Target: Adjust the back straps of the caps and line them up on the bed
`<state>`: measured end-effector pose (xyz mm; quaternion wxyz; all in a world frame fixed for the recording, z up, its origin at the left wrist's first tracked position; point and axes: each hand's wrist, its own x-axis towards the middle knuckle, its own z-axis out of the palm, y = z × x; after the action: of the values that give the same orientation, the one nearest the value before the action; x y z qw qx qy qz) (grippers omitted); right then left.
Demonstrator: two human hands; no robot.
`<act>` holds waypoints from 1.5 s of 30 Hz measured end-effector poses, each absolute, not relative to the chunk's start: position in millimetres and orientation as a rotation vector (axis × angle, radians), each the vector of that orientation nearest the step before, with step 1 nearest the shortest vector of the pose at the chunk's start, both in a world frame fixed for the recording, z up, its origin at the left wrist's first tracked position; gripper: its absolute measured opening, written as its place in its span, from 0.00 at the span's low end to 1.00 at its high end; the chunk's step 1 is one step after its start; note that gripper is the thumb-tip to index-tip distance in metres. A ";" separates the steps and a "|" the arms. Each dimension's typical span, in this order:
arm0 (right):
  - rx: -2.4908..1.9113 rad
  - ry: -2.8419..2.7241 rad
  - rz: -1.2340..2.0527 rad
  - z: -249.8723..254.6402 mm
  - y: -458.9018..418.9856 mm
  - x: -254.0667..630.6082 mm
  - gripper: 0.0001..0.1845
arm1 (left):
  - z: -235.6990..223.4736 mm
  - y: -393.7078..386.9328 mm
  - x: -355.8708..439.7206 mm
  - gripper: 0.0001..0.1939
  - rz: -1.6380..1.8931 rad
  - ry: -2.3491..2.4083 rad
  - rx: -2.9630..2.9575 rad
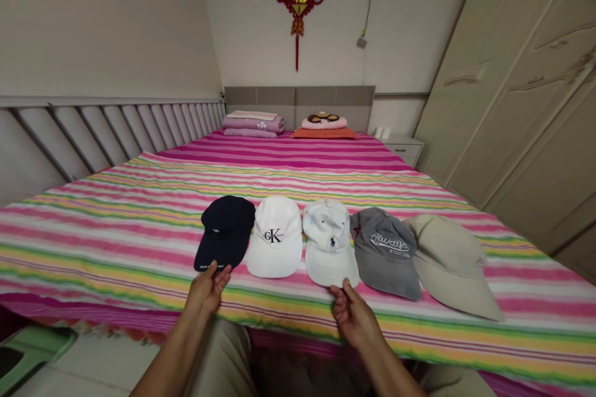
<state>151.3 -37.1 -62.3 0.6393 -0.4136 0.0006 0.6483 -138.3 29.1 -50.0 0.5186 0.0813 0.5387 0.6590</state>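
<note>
Several baseball caps lie side by side on a striped bedspread, brims toward me. My left hand [207,286] is at the brim of the navy cap [227,223] on the far left, thumb at the brim's edge and fingers curled beside it. Beside that cap is a white cap [275,229] with black "CK"-like letters. My right hand [352,313] pinches the brim edge of the pale blue cap [327,229], which bears a small dark horse-rider emblem. Further right lie a grey cap [386,260] with white script and a beige cap [449,260], their sides overlapping.
The bed's striped cover [139,223] stretches to a grey headboard [265,97]. Folded purple bedding [254,125] and an orange-and-pink stack [323,130] sit there. A slatted rail [116,124] runs left, a wardrobe [512,87] right. A green stool [37,347] stands lower left.
</note>
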 end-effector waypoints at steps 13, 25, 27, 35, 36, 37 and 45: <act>-0.911 -0.014 1.432 -70.3 -38.7 148.5 0.08 | -55.5 28.4 -138.8 0.10 1.603 1.251 0.241; -0.916 -0.037 1.431 -71.7 -39.4 148.1 0.09 | -55.5 -2.1 -106.1 0.06 1.236 1.306 0.328; -0.914 -0.038 1.437 -71.2 -39.8 147.8 0.09 | -54.4 -3.9 -93.4 0.04 1.209 1.226 0.312; -0.899 -0.042 1.448 -72.8 -39.9 149.3 0.08 | -56.1 12.9 -50.1 0.10 1.356 1.179 0.276; -0.895 -0.044 1.450 -73.1 -39.9 149.3 0.09 | -56.3 14.5 -47.4 0.11 1.369 1.185 0.285; -0.892 -0.046 1.452 -73.4 -39.9 149.2 0.09 | -56.4 15.9 -45.5 0.12 1.378 1.190 0.295; -0.887 -0.029 1.452 -72.1 -40.4 148.4 0.06 | -54.1 11.0 -53.5 0.05 1.392 1.215 0.359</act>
<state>148.4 -40.4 -72.1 0.6593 -0.3921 -0.0126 0.6414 -53.5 11.0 -54.1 0.5888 0.1540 0.5217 0.5979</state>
